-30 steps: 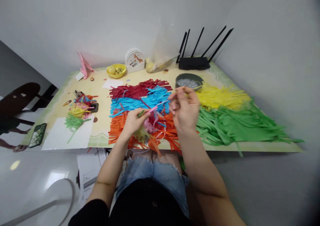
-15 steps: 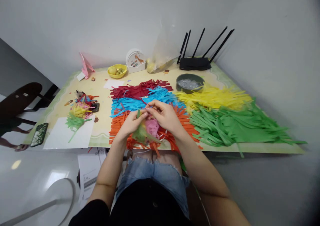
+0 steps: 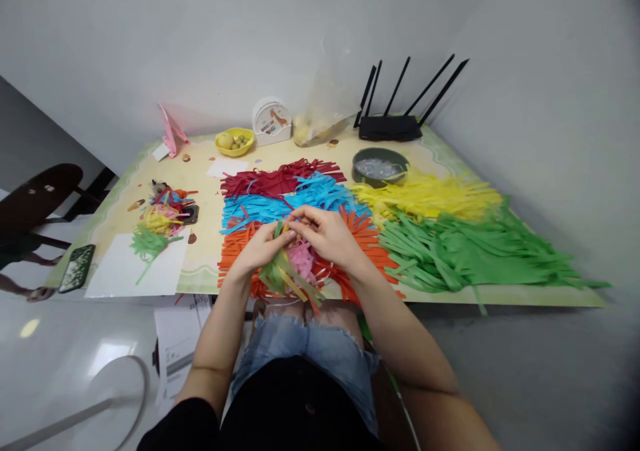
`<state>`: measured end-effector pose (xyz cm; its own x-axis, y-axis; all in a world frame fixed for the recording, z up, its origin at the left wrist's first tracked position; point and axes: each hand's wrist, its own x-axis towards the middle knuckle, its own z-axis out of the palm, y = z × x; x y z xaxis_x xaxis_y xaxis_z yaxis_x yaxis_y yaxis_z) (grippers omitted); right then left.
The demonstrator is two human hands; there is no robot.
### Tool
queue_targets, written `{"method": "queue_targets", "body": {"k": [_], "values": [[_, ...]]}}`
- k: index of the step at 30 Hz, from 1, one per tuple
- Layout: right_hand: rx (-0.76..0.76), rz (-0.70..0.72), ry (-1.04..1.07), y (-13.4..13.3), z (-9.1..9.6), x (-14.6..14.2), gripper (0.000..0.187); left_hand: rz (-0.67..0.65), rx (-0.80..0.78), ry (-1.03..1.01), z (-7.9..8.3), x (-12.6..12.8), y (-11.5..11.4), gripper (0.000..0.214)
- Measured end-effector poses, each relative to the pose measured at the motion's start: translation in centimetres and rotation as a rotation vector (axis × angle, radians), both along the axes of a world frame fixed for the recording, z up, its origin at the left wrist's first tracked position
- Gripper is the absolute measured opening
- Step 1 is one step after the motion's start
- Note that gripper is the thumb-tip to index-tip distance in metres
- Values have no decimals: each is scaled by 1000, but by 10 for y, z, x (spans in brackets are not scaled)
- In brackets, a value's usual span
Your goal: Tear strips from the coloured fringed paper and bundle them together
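Observation:
My left hand (image 3: 267,246) is closed on a bunch of green, yellow and pink fringed strips (image 3: 301,259), which hangs below my fingers at the table's front edge. Thumb and fingers of my right hand (image 3: 320,232) pinch at the top of the same bunch, touching the left fingertips. What exactly the right fingers grip is hidden. Beneath lie orange fringed strips (image 3: 235,250), with blue strips (image 3: 250,210) and dark red strips (image 3: 275,179) behind. To the right spread yellow strips (image 3: 435,196) and green strips (image 3: 480,251).
A dark round bowl (image 3: 380,164) with clear plastic pieces stands before a black router (image 3: 390,128). A yellow fruit dish (image 3: 235,142) sits at the back. At left are a multicoloured strip bundle (image 3: 160,218), white paper (image 3: 135,268) and a phone (image 3: 77,268). Another person's foot shows far left.
Both hands have moved slightly down toward me. The hanging strips have swung and spread, with yellow ones now showing in front of the pink.

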<state>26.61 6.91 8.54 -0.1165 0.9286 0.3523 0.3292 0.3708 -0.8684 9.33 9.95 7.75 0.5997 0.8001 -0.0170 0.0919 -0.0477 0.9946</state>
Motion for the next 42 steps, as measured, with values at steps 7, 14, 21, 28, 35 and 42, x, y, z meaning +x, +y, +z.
{"method": "queue_targets", "body": {"k": [7, 14, 21, 28, 35, 42], "values": [[-4, -124, 149, -2, 0, 10, 20, 210, -110, -151, -4, -2, 3, 46], [-82, -94, 90, -21, -3, -2, 23, 410, 254, -61, -6, 5, -1, 31], [-99, -68, 146, -20, -7, -9, 20, 389, 400, 36, -3, 8, -8, 25], [-113, -43, 255, -16, -11, -6, 26, 364, 700, 222, -5, 7, -12, 16], [-96, -93, 194, -15, -12, -6, 36, 383, 968, 504, -3, 9, -15, 20], [-230, 2, 429, -1, -12, 5, 40, 251, 1011, 579, -7, 13, -15, 23]]}}
